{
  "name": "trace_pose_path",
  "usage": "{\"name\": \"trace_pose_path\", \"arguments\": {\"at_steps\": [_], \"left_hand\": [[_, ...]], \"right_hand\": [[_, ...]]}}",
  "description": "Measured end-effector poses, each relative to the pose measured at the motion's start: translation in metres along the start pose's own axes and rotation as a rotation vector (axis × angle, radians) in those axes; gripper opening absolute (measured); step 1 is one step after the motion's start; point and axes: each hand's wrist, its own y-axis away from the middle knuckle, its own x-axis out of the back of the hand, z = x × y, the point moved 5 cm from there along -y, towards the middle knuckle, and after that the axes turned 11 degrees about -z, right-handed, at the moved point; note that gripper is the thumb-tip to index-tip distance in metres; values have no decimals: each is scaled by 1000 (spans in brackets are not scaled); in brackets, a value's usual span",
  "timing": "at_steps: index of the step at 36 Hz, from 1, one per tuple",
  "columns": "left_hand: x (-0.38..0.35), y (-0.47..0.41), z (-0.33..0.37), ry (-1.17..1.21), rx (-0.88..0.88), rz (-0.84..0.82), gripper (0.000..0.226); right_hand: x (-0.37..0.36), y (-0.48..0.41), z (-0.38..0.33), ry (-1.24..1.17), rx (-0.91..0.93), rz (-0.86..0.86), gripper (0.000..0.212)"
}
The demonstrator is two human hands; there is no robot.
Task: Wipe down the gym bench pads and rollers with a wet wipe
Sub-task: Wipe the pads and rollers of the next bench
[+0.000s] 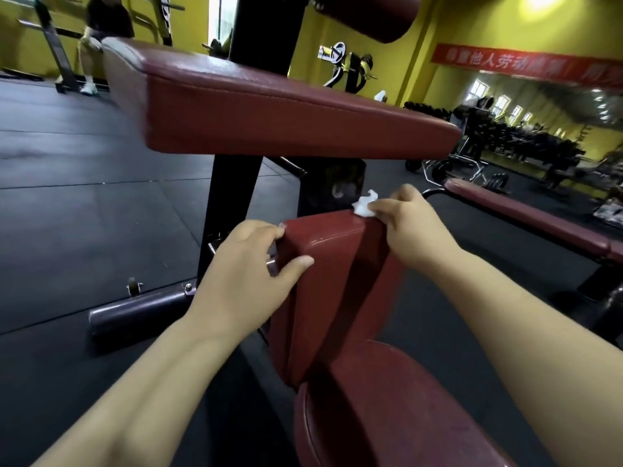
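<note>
Right grip (409, 227) pinches crumpled wipe (363, 207) — against smooth maroon pad (337, 261).

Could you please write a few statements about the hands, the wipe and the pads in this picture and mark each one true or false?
1. The right hand pinches the crumpled white wet wipe at the top edge of the narrow dark red upright cushion. True.
2. The left hand hangs free beside the cushion. False: it grips the cushion's top left corner.
3. The wipe lies on the wide dark red flat pad. False: it is at the top of the narrow cushion, below that pad.
4. A long red banner hangs on the yellow wall. True.
</note>
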Motion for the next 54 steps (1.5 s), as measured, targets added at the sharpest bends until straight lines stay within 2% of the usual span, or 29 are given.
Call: {"name": "trace_pose_path", "arguments": {"at_steps": [2,5,8,10,12,17,19,23,26,29,31,33,36,38,40,43,45,49,51,54], "left_hand": [[2,-3,8,-30,-40,27,43],[0,-13,23,-124,-106,-3,38],[-4,-24,36,-233,-131,-40,37],[-4,-31,44,-282,-128,-57,36],[-9,-39,50,-335,-116,-121,37],[-21,-55,60,-413,-104,-220,35],[-25,-59,63,-434,-99,-243,32],[-35,-65,66,-452,-104,-251,30],[-40,-69,67,-445,-109,-242,28],[-44,-71,68,-475,-112,-255,29],[-46,-72,69,-509,-123,-253,31],[-49,-73,68,-525,-133,-246,31],[-53,-73,67,-546,-164,-212,31],[-56,-74,69,-572,-193,-205,30],[-59,-74,71,-586,-207,-214,28],[-67,-73,77,-592,-274,-177,22],[-75,-73,80,-616,-328,-154,19],[-93,-73,83,-600,-396,-149,30],[-99,-73,85,-605,-436,-118,29],[-105,-73,87,-638,-485,-92,29]], "right_hand": [[-2,7,-9,0,32,24,23],[-9,21,-39,-78,203,30,14],[-15,21,-42,52,375,60,22],[-14,8,-11,-6,231,49,22],[-9,-4,24,55,80,66,21],[-5,-18,78,-61,-164,26,38],[-5,-19,75,-70,-142,49,36],[-13,-13,62,-83,18,119,23],[-18,-13,80,-232,-78,155,25],[-27,-18,103,-356,-237,115,33],[-39,-18,113,-446,-312,69,26],[-57,-11,118,-546,-331,10,22],[-80,10,121,-699,-351,-40,29],[-94,23,128,-657,-343,-55,32],[-113,37,139,-521,-380,-143,37],[-129,49,147,-408,-409,-221,33],[-119,45,146,-410,-393,-146,31],[-79,24,138,-710,-397,94,34],[-61,16,131,-685,-399,151,36],[-45,6,116,-729,-245,152,40]]}}
